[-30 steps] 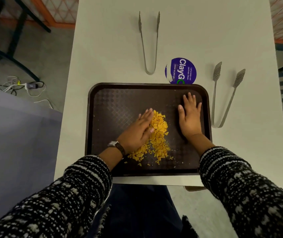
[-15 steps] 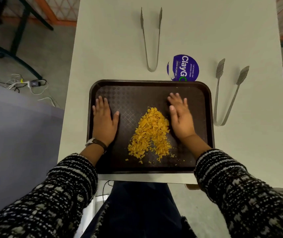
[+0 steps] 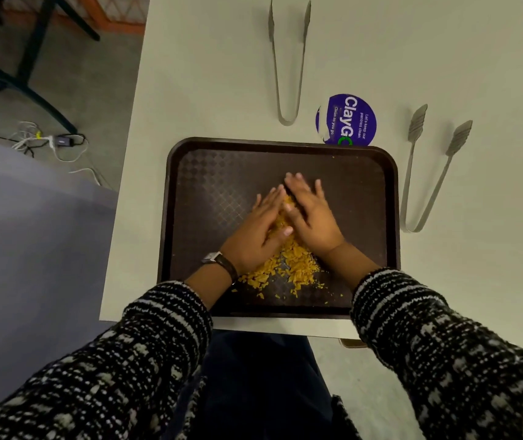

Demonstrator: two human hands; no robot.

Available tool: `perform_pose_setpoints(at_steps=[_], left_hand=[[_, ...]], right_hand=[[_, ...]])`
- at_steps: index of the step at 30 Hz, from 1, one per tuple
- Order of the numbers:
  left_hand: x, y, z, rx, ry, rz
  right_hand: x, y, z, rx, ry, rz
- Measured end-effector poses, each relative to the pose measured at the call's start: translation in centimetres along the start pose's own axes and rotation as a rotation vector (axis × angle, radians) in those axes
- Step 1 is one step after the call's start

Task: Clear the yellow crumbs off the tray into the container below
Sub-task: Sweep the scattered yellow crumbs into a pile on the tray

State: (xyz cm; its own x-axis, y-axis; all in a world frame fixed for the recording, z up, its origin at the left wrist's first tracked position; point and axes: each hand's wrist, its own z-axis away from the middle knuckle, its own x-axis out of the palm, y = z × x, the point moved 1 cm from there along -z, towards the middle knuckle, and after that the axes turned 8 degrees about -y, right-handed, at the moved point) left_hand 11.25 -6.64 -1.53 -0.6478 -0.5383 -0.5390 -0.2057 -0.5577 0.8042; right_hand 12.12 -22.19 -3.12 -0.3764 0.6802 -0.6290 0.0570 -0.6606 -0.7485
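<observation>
Both hands cupped around loose crumbs
Left hand and right hand, flat and open, gripping nothing, pen crumbs on tray: light, brittle, scatter-prone; sweep, never pinch.

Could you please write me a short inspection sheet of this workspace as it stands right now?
Surface: white table, brown tray at its near edge.
Job's things: yellow crumbs piled on the tray; a few strays near its front rim.
Clutter: plain tongs, scalloped tongs, purple sticker.
Hands: left hand and right hand pressed together over the crumbs.
Cables: white leads and adapter on the floor.
Surroundings: container below not identifiable.
</observation>
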Motion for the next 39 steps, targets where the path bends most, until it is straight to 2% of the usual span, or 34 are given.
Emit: perform_pose_setpoints(at_steps=[2, 5, 7, 9, 12, 16, 18, 22, 24, 27, 31, 35, 39], left_hand=[[-1.2, -0.6, 0.6, -0.011, 0.126, -0.009], [-3.7, -3.0, 1.6, -0.136, 0.355, -0.064], [-5.1, -4.6, 2.1, -0.255, 0.411, -0.072], [-5.7, -5.6, 2.2, -0.332, 0.369, -0.085], [-5.6, -6.3, 1.4, -0.380, 0.293, -0.248], [-4.3, -5.1, -0.7, -0.334, 0.259, -0.281], [-2.5, -3.7, -1.4, -0.211, 0.165, -0.266], [0.1, -0.4, -0.9, -0.027, 0.032, -0.056], [0.1, -0.1, 0.7, -0.025, 0.126, -0.008], [0.0, -1.4, 4.0, -0.198, 0.345, -0.021], [0.3, -3.4, 7.5, -0.423, 0.425, -0.107], [0.5, -4.0, 8.0, -0.570, 0.455, -0.148], [1.1, -3.5, 7.0, -0.610, 0.450, -0.210]], right_hand=[[0.3, -0.7, 0.2, -0.043, -0.025, -0.130], [-0.9, -0.7, 0.2, 0.007, 0.132, -0.254], [-1.9, -0.2, -0.3, 0.072, 0.208, -0.262], [-2.1, 0.1, -0.8, 0.114, 0.161, -0.195], [-0.8, -0.3, -0.8, 0.054, 0.003, -0.071], [0.4, -1.6, 0.3, 0.009, -0.104, -0.176], [0.3, -2.0, 1.4, 0.042, -0.003, -0.211], [-0.7, -1.1, 5.1, 0.231, 0.354, -0.193], [-0.8, -0.1, 7.6, 0.334, 0.426, -0.119], [0.1, 1.1, 10.9, 0.443, 0.415, -0.025], [1.7, 1.3, 12.4, 0.590, 0.340, 0.060], [3.0, -0.3, 10.7, 0.547, 0.250, 0.124], [5.0, -2.4, 8.8, 0.456, 0.222, 0.124]])
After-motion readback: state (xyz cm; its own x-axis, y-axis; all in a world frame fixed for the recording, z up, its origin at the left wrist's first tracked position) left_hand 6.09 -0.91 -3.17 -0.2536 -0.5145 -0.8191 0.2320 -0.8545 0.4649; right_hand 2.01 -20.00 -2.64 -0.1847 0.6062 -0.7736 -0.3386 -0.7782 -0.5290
